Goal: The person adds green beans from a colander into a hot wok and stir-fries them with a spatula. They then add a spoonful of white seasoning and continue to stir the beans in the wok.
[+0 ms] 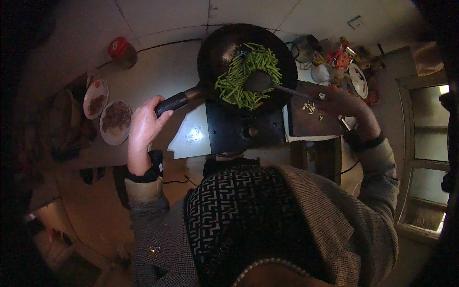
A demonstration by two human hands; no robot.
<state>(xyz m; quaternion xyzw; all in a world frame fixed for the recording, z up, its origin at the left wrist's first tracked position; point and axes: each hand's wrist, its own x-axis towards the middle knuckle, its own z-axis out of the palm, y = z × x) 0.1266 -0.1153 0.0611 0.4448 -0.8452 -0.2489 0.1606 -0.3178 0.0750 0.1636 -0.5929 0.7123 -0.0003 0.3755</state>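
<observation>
A dark wok [211, 50] rests on a black cooker [247, 131], holding a heap of cut green beans [265, 57]. With my left hand [147, 120] I grip the wok's black handle [172, 104] on the left. My right hand [339, 100] holds a metal cooking spatula or ladle [259, 81] by its long shaft, and its rounded head lies among the beans. Beneath my right hand, pale chopped pieces [309, 107] lie on a dark cutting board [312, 125]. Part of the spatula's handle is hidden inside my fingers.
Two plates of food, an oval plate [115, 138] and another plate [96, 116], stand at the left. A red-lidded jar [119, 48] is by the wall. At the back right are a glass jug [304, 48], packets [339, 59] and a white plate [358, 80]. A knife [345, 123] lies by the board.
</observation>
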